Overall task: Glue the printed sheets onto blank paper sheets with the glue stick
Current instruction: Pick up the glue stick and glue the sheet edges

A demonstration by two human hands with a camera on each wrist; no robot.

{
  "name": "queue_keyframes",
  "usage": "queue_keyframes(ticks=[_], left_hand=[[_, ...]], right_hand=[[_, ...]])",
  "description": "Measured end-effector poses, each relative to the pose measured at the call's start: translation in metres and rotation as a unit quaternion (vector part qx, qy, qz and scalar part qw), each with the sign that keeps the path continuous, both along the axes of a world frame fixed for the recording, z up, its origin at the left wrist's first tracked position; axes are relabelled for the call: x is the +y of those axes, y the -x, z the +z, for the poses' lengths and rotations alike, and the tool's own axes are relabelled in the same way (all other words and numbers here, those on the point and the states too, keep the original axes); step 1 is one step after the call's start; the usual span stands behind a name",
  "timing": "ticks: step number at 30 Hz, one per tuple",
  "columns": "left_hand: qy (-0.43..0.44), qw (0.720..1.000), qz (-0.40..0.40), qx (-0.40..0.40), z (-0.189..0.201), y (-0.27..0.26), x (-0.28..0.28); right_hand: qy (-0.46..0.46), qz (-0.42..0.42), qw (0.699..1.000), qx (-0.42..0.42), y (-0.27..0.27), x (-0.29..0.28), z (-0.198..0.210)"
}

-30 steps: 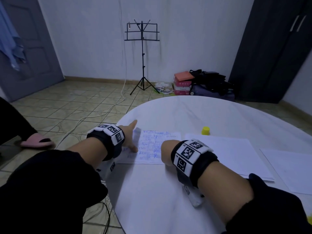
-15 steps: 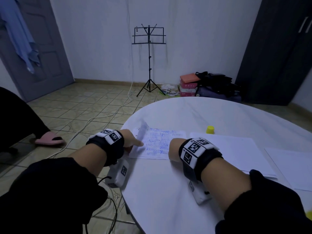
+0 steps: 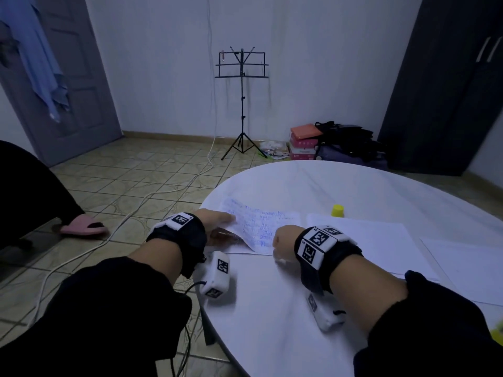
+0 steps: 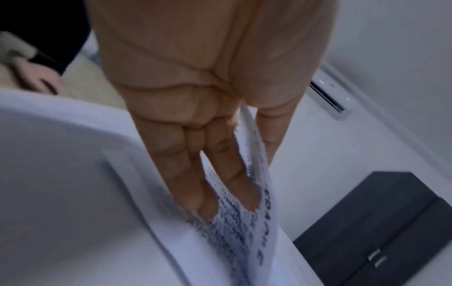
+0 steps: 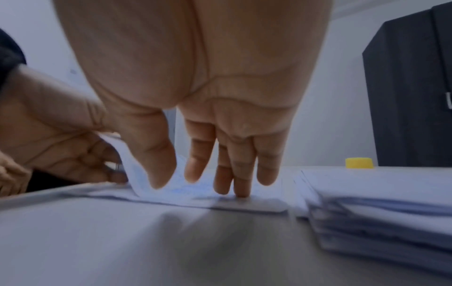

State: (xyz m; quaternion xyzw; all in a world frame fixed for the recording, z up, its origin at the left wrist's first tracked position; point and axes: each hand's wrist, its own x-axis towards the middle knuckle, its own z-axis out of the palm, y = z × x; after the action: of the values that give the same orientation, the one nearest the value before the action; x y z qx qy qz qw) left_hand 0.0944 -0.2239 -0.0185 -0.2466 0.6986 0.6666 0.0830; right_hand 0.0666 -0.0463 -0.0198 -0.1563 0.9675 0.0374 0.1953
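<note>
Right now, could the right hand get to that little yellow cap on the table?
Probably yes. The yellow cap stands on bare table beyond the right hand, nothing between them. But its fingertips press down the printed sheet, so it must let go first.

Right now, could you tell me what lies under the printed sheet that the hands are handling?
Under the printed sheet lies a white sheet on the table. The left hand lifts the printed sheet's left edge; whether glue is there, I cannot tell.
</note>
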Motion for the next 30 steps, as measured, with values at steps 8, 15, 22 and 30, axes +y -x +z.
queue_keyframes(ticks=[8, 15, 22, 30], left_hand=[[-0.038, 0.999, 0.002, -0.038, -0.005, 0.008, -0.006], [-0.059, 0.998, 0.001, -0.032, -0.014, 0.015, -0.015], [-0.034, 0.999, 0.0, -0.003, -0.022, 0.02, -0.017], [-0.021, 1.0, 0.011, -0.005, -0.021, 0.017, -0.015]], right_hand=[[0.172, 0.055, 0.983, 0.022, -0.039, -0.013, 0.031], [0.096, 0.106, 0.987, -0.078, -0.051, -0.043, 0.013], [0.052, 0.018, 0.997, -0.06, -0.031, -0.023, 0.018], [0.324, -0.183, 0.928, 0.007, 0.001, 0.015, 0.015]])
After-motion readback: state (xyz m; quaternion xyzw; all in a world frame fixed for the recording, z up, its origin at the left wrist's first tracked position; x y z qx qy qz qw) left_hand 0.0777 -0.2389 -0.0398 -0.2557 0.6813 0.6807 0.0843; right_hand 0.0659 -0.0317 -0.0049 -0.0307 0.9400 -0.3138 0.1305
